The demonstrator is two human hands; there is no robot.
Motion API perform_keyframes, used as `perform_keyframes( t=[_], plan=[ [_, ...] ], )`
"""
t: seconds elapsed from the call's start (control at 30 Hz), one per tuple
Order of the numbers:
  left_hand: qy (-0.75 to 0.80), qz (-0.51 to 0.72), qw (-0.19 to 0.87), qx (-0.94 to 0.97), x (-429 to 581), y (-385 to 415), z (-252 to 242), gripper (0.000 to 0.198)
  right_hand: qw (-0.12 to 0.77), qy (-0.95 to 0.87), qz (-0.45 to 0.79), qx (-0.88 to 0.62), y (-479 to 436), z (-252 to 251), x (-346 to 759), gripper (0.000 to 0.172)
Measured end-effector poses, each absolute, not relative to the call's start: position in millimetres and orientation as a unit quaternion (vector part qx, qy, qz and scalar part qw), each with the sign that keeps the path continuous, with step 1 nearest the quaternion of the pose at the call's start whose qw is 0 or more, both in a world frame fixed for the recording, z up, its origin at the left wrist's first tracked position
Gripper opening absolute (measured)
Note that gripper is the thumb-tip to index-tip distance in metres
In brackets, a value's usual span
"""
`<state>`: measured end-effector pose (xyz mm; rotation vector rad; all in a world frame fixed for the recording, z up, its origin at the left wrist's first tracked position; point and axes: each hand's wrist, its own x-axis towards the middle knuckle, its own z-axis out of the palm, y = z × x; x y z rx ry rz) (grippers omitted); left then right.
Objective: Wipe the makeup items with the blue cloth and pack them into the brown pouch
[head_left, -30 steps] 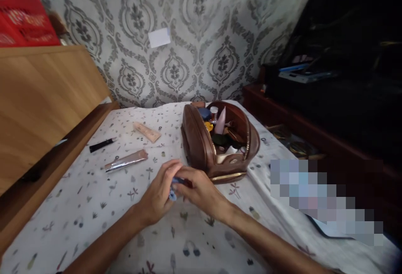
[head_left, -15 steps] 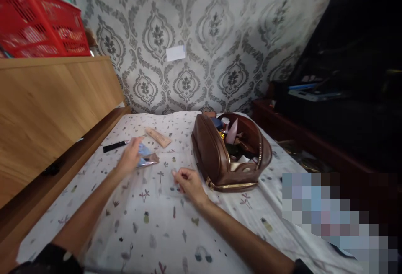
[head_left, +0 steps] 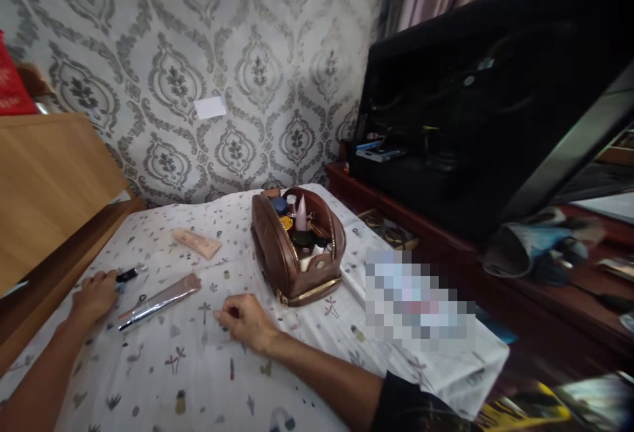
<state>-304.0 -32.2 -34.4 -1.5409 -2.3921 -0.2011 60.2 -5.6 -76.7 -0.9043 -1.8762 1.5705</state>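
Left hand (head_left: 96, 294), grip laid on black pencil's (head_left: 129, 275) left end, hold unclear; foil tube (head_left: 161, 298) just right, slanting far-right; right hand (head_left: 246, 318) farther off, curled, contents unclear.

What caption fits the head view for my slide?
Left hand at a black pen, right hand resting near an open brown pouch.

- left grip (head_left: 96, 294) covers the end of the black pen (head_left: 129, 275), can't tell if it's pinched
- right grip (head_left: 245, 316) is curled, inside hidden
- pixelated patch (head_left: 419, 300) at the right edge of the bed (head_left: 198, 386)
- red crate (head_left: 8, 85) cut off on the left
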Motion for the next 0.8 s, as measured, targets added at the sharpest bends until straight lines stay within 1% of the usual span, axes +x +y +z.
perform_keyframes(
  t=[0.13, 0.23, 0.3, 0.43, 0.5, 0.53, 0.6, 0.63, 0.7, 0.73, 0.77, 0.8],
  plan=[
    [-0.847, 0.078, 0.129, -0.51, -298, -32, -27, 0.036, 0.261, -0.696, 0.579, -0.336, -6, -72, 62, 0.032],
    [-0.837, 0.118, 0.134, -0.517, -291, -34, -27, 0.042, 0.262, -0.698, 0.579, -0.332, -6, -71, 63, 0.032],
    [-0.826, 0.119, 0.153, -0.53, -287, -34, -27, 0.042, 0.262, -0.699, 0.576, -0.333, -5, -70, 63, 0.031],
    [-0.79, 0.112, 0.179, -0.575, -274, -31, -16, 0.03, 0.255, -0.687, 0.591, -0.337, -4, -67, 65, 0.033],
    [-0.769, 0.093, 0.192, -0.602, -261, -30, -7, 0.032, 0.254, -0.671, 0.614, -0.33, -2, -65, 66, 0.031],
    [-0.756, 0.076, 0.199, -0.618, -252, -30, -3, 0.036, 0.258, -0.659, 0.629, -0.323, -1, -65, 66, 0.028],
    [-0.725, 0.036, 0.204, -0.657, -229, -30, 2, 0.039, 0.278, -0.628, 0.658, -0.309, 2, -66, 65, 0.014],
    [-0.704, 0.024, 0.193, -0.683, -216, -31, 2, 0.039, 0.292, -0.608, 0.672, -0.305, 4, -66, 64, 0.012],
    [-0.654, 0.015, 0.172, -0.736, -188, -33, 0, 0.04, 0.319, -0.567, 0.696, -0.303, 8, -68, 62, 0.027],
    [-0.632, 0.006, 0.167, -0.756, -174, -33, -2, 0.041, 0.331, -0.55, 0.703, -0.307, 10, -70, 60, 0.032],
    [-0.608, 0.007, 0.156, -0.778, -161, -34, -5, 0.043, 0.339, -0.536, 0.708, -0.312, 11, -71, 59, 0.032],
    [-0.589, 0.002, 0.147, -0.795, -149, -34, -8, 0.044, 0.341, -0.529, 0.71, -0.317, 13, -73, 57, 0.028]
  ],
)
